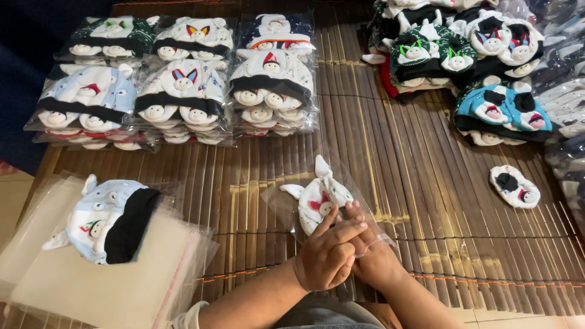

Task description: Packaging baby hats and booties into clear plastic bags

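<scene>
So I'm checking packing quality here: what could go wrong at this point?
The white hat has ears poking up inside the clear bag; they may crease. Both the left hand and right hand press at the bag's mouth, so the seal might close crooked. The blue hat could slide off the loose bag stack.

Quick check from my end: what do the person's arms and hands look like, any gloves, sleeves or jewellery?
Both hands are bare: no gloves show on the left hand or the right hand, and no rings, watch or wristbands show. The forearms are uncovered. A pale, rolled-up sleeve edge shows at the left elbow, at the bottom of the view. No sleeve shows on the right arm.
</scene>
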